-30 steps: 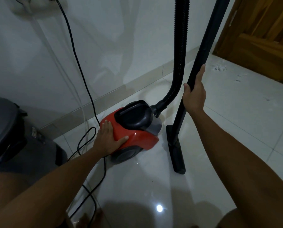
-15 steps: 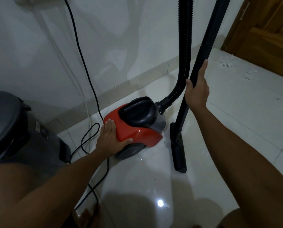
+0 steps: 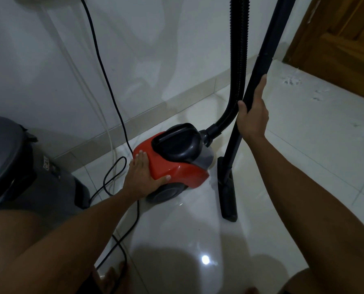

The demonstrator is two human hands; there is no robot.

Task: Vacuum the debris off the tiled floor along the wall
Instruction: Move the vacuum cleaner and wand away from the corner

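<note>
Here the left hand (image 3: pixel 143 179) presses flat on the red vacuum (image 3: pixel 176 164), maybe to start it; the right hand (image 3: pixel 253 115) grips the pipe (image 3: pixel 259 66) upright.

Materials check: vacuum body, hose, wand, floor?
Vacuum body: glossy red shell with a matte black top, likely moulded plastic; light glints on the red.
Hose: black, ribbed, bends in a curve, so probably flexible plastic.
Wand: smooth matte black tube, plastic or painted metal; cannot tell.
Floor: pale glossy tiles with grout lines, mirror-like reflections, likely polished ceramic or porcelain.
</note>
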